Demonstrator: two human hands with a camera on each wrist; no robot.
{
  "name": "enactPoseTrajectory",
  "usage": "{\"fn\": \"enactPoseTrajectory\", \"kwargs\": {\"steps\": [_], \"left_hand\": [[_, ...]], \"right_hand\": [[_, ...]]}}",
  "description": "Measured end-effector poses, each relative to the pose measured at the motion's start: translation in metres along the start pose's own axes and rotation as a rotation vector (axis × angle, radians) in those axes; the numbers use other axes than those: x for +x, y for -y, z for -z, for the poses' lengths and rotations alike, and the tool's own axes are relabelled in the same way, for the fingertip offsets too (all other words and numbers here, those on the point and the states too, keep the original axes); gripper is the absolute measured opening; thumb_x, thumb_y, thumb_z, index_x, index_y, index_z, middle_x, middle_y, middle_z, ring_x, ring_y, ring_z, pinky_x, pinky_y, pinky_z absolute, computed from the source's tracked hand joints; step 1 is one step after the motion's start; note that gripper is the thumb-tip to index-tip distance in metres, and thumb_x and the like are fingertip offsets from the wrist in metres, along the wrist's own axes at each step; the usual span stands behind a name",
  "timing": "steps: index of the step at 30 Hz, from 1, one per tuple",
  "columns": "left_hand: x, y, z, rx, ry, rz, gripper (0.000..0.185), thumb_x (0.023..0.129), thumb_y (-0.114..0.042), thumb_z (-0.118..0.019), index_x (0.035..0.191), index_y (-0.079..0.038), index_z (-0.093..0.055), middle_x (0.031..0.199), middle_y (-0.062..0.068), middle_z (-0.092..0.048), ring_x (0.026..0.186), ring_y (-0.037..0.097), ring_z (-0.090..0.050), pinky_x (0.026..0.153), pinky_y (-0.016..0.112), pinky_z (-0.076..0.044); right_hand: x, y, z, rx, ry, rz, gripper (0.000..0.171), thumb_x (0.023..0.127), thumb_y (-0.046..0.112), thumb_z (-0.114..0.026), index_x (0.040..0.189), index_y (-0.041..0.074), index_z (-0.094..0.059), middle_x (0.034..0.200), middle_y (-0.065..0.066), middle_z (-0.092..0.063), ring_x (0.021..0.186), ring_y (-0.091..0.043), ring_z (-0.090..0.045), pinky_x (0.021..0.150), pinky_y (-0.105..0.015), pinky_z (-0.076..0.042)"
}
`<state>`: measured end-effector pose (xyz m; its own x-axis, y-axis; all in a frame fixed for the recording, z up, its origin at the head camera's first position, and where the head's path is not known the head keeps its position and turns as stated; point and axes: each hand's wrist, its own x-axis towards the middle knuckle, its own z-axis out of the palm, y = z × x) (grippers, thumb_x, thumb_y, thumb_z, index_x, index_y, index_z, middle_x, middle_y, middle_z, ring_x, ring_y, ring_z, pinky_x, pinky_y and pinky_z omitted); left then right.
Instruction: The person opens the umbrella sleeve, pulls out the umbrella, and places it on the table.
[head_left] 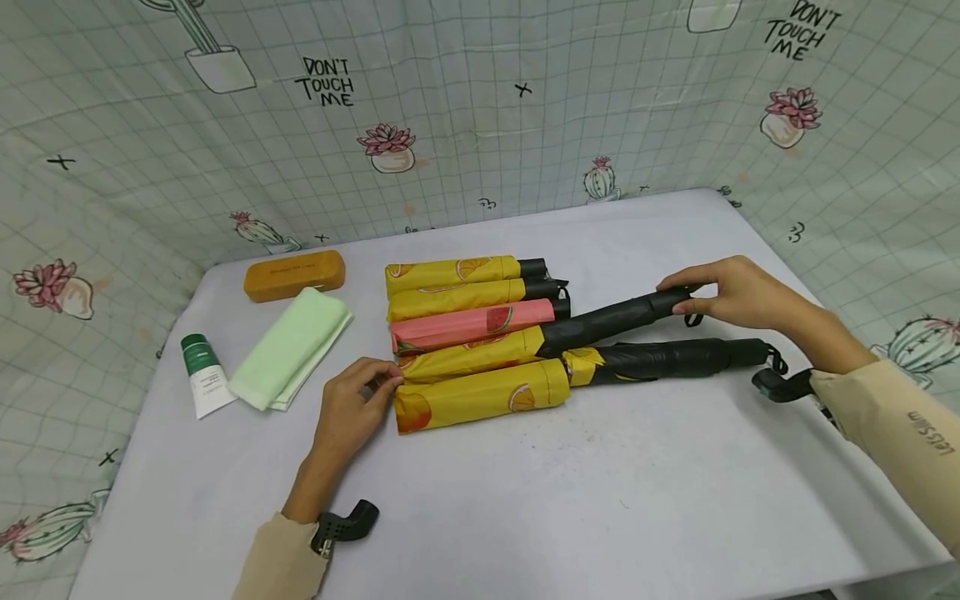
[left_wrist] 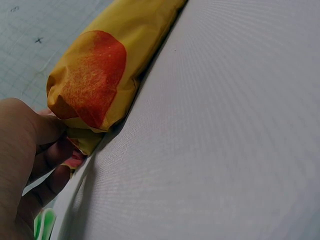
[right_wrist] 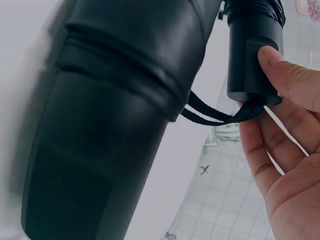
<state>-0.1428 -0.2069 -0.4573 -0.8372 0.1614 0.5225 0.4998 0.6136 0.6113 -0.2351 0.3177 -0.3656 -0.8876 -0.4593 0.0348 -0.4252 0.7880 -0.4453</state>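
Observation:
My right hand (head_left: 750, 296) pinches the handle end of a black folded umbrella (head_left: 600, 323). Its other end sits inside a yellow fruit-print sleeve (head_left: 468, 358). At that sleeve's closed end, the thumb and fingers of my left hand (head_left: 356, 404) pinch the fabric. Nearest me lies another yellow sleeve (head_left: 480, 402), and a second black umbrella (head_left: 667, 360) with a yellow strap extends right from its mouth. In the left wrist view the near sleeve (left_wrist: 95, 75) partly hides my fingertips. A wrist loop (right_wrist: 215, 117) hangs from the pinched handle (right_wrist: 255, 60).
Behind lie a pink sleeved umbrella (head_left: 480, 325) and two yellow sleeved ones (head_left: 457, 300), side by side. To the left are an orange case (head_left: 295, 276), a folded green cloth (head_left: 288, 346) and a green-capped tube (head_left: 206, 375). A printed curtain (head_left: 465, 100) surrounds the white table (head_left: 525, 517).

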Motion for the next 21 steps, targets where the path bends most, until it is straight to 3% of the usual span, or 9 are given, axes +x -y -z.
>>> {"fn": "enactPoseTrajectory", "kwargs": {"steps": [7, 21], "left_hand": [[0.0, 0.0, 0.0, -0.003, 0.003, -0.004, 0.013, 0.084, -0.001, -0.079, 0.094, -0.007, -0.072, 0.089, 0.001, -0.068, 0.076, 0.012, -0.061, 0.066, 0.014, -0.047], [0.0, -0.002, 0.0, 0.004, 0.004, 0.008, 0.013, 0.083, -0.001, -0.079, 0.093, -0.005, -0.073, 0.089, 0.002, -0.068, 0.076, 0.012, -0.062, 0.067, 0.01, -0.046]], "right_hand": [[-0.005, -0.003, 0.007, -0.025, -0.002, -0.009, 0.033, 0.088, 0.023, -0.079, 0.121, 0.023, -0.073, 0.117, -0.005, -0.072, 0.111, -0.029, -0.064, 0.089, -0.052, -0.048], [-0.017, -0.021, 0.015, -0.053, -0.007, -0.053, 0.034, 0.088, 0.021, -0.079, 0.122, 0.022, -0.073, 0.121, -0.006, -0.07, 0.111, -0.028, -0.064, 0.082, -0.029, -0.049]]}}
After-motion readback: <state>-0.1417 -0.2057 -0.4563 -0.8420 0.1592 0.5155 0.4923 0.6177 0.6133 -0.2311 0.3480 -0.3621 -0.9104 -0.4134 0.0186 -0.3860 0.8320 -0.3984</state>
